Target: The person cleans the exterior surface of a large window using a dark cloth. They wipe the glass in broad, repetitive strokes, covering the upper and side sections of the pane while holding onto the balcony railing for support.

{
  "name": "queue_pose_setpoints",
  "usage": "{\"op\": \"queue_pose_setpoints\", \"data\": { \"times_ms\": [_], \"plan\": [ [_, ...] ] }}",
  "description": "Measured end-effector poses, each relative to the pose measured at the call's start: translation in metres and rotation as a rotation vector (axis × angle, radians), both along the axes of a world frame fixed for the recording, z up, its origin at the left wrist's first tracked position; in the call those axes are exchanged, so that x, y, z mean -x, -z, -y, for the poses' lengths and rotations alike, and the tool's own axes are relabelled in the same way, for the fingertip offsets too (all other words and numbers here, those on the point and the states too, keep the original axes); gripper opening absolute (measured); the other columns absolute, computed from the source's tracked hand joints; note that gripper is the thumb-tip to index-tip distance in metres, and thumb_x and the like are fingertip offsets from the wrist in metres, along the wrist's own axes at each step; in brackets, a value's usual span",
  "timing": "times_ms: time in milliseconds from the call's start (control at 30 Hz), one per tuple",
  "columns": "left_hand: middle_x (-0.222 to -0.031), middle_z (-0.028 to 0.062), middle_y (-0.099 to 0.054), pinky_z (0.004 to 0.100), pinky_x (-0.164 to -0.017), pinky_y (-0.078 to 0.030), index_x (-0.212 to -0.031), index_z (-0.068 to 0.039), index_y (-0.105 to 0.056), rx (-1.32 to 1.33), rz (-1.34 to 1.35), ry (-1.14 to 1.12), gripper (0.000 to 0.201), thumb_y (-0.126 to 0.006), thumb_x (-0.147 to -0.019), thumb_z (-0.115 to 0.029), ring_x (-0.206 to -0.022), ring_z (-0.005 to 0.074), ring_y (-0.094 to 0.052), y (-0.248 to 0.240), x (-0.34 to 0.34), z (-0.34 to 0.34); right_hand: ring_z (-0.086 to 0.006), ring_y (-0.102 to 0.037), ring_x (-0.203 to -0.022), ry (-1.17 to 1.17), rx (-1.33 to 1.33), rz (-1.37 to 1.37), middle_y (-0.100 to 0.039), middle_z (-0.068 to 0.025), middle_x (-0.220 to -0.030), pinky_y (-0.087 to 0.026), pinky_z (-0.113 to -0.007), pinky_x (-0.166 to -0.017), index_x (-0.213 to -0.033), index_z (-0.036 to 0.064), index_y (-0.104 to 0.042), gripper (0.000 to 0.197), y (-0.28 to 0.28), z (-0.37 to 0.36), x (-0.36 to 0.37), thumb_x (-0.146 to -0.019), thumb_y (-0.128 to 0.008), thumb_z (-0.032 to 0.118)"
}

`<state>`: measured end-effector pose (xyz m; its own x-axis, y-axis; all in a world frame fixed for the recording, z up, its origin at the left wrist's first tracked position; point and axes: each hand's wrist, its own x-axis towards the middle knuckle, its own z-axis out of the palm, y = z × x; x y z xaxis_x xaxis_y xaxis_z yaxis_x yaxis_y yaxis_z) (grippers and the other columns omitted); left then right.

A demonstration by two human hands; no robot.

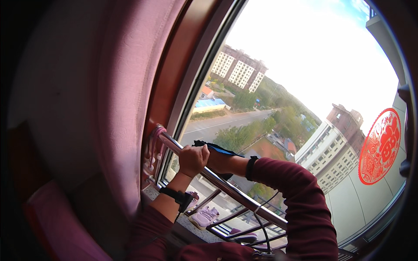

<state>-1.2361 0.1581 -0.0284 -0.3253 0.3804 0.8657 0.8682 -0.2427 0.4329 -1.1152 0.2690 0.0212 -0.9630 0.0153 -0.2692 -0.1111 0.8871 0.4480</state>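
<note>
In front of a window, both of my hands meet at a shiny metal rail [235, 192]. My left hand [193, 160] is closed in a fist at the rail's upper left part, with a dark band on its wrist. A black and blue strip, seemingly cloth [220, 149], comes out at the top of this fist and lies along my right hand [219, 162]. The right hand reaches over the rail from the far side, bent back toward the left one. Its fingers are hidden behind the left fist. A black band [251, 168] circles the right wrist.
A pink curtain [124, 108] hangs at the left beside the brown window frame [174, 74]. Lilac sneakers [203, 217] stand on the sill below the rail, among dark metal bars [222, 228]. A thin cable [262, 224] hangs near my right arm. A red round paper-cut [379, 146] is at the right.
</note>
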Motion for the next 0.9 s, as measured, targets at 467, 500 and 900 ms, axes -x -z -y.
{"op": "queue_pose_setpoints", "data": {
  "times_ms": [467, 500, 900],
  "plan": [
    [-0.059, 0.0130, -0.061, 0.0460, -0.062, -0.050, -0.059, -0.008, -0.059, 0.000, -0.009, 0.078, 0.041, -0.056, -0.098, -0.022, -0.054, 0.0369, -0.060, 0.000, 0.005, 0.004, -0.0214, -0.047, -0.141, -0.514, -0.666, -0.366, -0.057, 0.0021, -0.146, -0.031, -0.047, -0.122, -0.135, 0.0249, -0.063, 0.042, -0.310, -0.017, 0.088, -0.094, -0.064, 0.033],
    [-0.060, 0.0119, -0.061, 0.0459, -0.062, -0.050, -0.060, -0.009, -0.057, 0.003, -0.014, 0.089, 0.040, -0.056, -0.097, -0.022, -0.055, 0.0364, -0.060, 0.000, 0.006, 0.004, -0.0209, -0.047, -0.141, -0.452, -0.740, -0.423, -0.057, 0.0034, -0.147, -0.033, -0.045, -0.121, -0.137, 0.0244, -0.062, 0.044, -0.344, -0.009, 0.084, -0.094, -0.065, 0.028],
    [-0.056, 0.0117, -0.059, 0.0451, -0.058, -0.047, -0.059, -0.010, -0.057, 0.010, -0.017, 0.100, 0.039, -0.058, -0.096, -0.021, -0.051, 0.0358, -0.058, -0.004, 0.007, 0.007, -0.0381, -0.069, -0.111, 0.034, -1.361, -1.300, -0.072, -0.0120, -0.122, -0.055, -0.052, -0.096, -0.138, 0.0142, -0.060, 0.045, -0.595, 0.035, -0.098, -0.105, -0.051, 0.043]
  ]
}}
